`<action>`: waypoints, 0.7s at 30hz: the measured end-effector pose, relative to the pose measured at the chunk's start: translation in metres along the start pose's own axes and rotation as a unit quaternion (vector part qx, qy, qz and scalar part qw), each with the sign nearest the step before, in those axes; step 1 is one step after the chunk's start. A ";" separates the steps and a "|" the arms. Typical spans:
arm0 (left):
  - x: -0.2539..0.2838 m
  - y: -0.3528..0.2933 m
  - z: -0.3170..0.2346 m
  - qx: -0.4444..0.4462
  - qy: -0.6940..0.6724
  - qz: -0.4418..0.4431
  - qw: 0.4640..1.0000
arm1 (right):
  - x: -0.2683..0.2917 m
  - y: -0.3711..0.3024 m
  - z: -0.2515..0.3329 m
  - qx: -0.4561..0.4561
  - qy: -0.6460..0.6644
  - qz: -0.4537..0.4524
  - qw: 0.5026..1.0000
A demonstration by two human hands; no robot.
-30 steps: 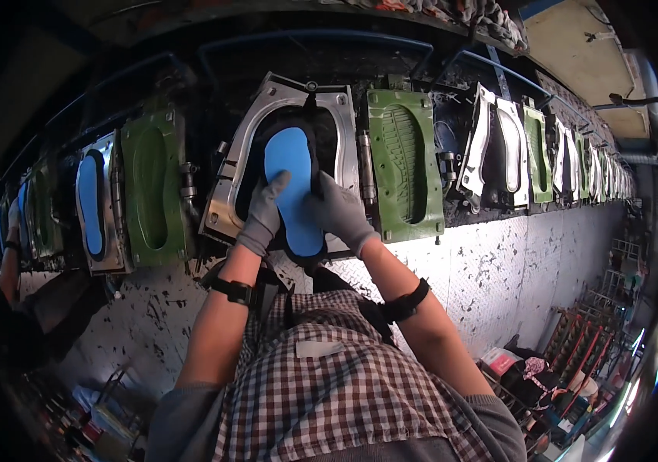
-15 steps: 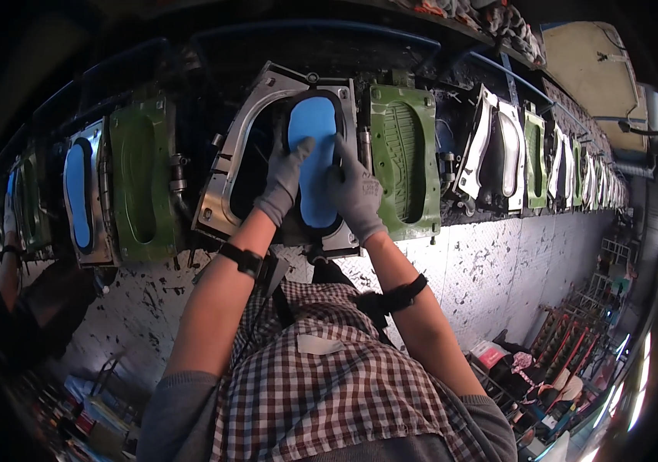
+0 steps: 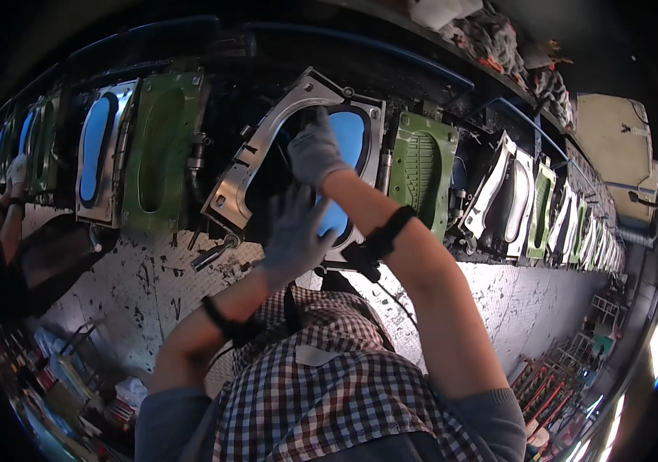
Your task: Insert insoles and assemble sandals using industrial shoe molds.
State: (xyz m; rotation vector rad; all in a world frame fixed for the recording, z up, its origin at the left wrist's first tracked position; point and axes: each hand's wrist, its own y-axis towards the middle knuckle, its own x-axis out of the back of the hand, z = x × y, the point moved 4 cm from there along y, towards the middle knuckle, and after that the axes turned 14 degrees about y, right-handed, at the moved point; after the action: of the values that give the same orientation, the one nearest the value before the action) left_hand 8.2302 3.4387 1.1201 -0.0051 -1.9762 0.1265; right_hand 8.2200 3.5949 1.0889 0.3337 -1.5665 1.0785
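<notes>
A blue insole-shaped piece (image 3: pixel 349 138) lies in the dark, sole-shaped cavity of a hinged metal shoe mould (image 3: pixel 375 135). My right hand (image 3: pixel 317 152), in a grey glove, is over the insole's upper left edge. One finger points up along the rim, and the others look partly bent. Lower down, my left hand (image 3: pixel 296 231) has its gloved fingers spread, with the thumb over the insole's lower end; it is slightly blurred. Neither hand appears to hold anything. Both hands and the right forearm hide much of the insole's left side and lower half.
Green sole moulds (image 3: pixel 421 165) stand on both sides, and another metal mould (image 3: pixel 102 154) at left holds a blue insole. More moulds stretch off right. At far left another person's gloved hand (image 3: pixel 18 171) is at the row. Crumpled cloths (image 3: pixel 490 42) lie on a shelf above.
My right hand has crossed from the insole's right side to its upper left edge. The left hand has dropped to the lower end and spread. The view has shifted, moving the moulds rightward.
</notes>
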 end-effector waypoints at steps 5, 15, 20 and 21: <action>0.058 -0.120 0.124 0.027 0.258 0.057 0.964 | 0.014 -0.028 -0.026 0.098 0.293 -0.144 0.940; 0.012 -0.100 0.062 -0.230 0.064 -0.011 0.971 | 0.012 -0.042 -0.028 0.132 0.376 -0.299 0.867; -0.004 -0.093 0.000 -0.107 -0.071 0.150 0.980 | -0.018 -0.094 -0.029 0.147 0.411 -0.365 0.822; 0.004 -0.095 0.001 -0.110 -0.073 0.154 0.979 | -0.027 -0.116 -0.024 0.184 0.407 -0.375 0.813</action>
State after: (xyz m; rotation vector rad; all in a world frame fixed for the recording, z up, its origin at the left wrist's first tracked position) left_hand 8.2325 3.3448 1.1324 -0.4584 -2.1157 0.1112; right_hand 8.3264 3.5420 1.1152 0.5903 -0.3607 0.7091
